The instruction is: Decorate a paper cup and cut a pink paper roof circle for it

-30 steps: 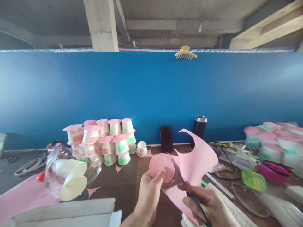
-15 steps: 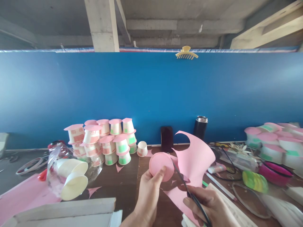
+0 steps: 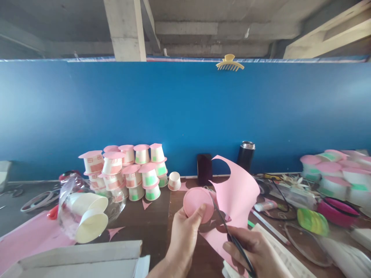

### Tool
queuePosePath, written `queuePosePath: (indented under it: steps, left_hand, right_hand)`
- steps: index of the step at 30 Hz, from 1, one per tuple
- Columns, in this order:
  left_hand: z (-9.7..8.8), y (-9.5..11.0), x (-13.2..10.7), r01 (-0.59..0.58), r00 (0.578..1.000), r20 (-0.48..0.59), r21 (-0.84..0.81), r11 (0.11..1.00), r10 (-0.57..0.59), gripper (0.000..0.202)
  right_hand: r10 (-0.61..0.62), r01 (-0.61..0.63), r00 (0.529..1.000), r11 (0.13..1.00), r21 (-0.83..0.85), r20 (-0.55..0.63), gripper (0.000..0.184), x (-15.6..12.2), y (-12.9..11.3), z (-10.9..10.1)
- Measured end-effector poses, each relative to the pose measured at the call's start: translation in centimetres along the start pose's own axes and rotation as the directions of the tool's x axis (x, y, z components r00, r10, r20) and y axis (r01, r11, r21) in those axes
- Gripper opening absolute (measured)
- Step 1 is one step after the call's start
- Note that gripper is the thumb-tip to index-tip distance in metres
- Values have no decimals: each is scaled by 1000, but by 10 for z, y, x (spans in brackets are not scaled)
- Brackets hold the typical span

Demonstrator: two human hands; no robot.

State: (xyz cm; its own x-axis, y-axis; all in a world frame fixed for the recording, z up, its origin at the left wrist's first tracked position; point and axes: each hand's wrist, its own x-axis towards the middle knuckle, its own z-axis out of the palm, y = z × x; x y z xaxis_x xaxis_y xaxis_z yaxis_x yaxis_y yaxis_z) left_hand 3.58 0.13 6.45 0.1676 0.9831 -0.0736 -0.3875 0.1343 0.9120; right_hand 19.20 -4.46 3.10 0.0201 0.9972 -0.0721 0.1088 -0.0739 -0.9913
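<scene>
My left hand [image 3: 183,237] pinches a round pink paper disc [image 3: 196,202], thumb on its face and fingers behind. Dark-handled scissors [image 3: 236,241] are in my right hand [image 3: 251,251], with the blades pointing up and left at the disc's right edge. Just right of the disc curls a pink paper sheet [image 3: 239,185] with a curved piece cut out of its left side. Another part of pink paper [image 3: 216,241] lies below it, partly hidden by my right hand. What lies behind the disc is hidden.
Stacked paper cups [image 3: 135,177] with pink tops stand at the back left, near a single cup [image 3: 174,181]. Loose cups [image 3: 91,226] lie in clear plastic. A phone-like dark object [image 3: 204,170] and a black bottle [image 3: 246,156] stand by the blue partition. More cups [image 3: 333,173] sit right.
The curled pink sheet has shifted slightly left and up. My hands keep nearly the same place, the scissors still at the disc's edge.
</scene>
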Motion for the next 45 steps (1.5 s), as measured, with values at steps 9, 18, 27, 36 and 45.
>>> queuePosePath:
  steps: [9, 18, 27, 36, 45]
  left_hand:
    - [-4, -4, 3, -46, 998, 55, 158, 986, 37, 40]
    - [-7, -7, 4, -69, 993, 109, 131, 989, 55, 37]
    - [-7, -7, 5, -68, 992, 110, 107, 992, 56, 38]
    - [-4, -4, 1, -56, 992, 113, 71, 996, 48, 37]
    - [-5, -6, 3, -66, 993, 99, 80, 995, 58, 37]
  right_hand:
    - [-19, 19, 999, 1000, -4, 49, 43, -3, -11, -1]
    - [-20, 20, 1000, 999, -30, -17, 44, -7, -20, 3]
    - [-16, 16, 1000, 1000, -20, -24, 44, -8, -20, 2]
    - [-17, 17, 1000, 1000, -9, -17, 45, -9, -20, 2]
    - [-29, 27, 997, 999, -17, -78, 48, -11, -23, 3]
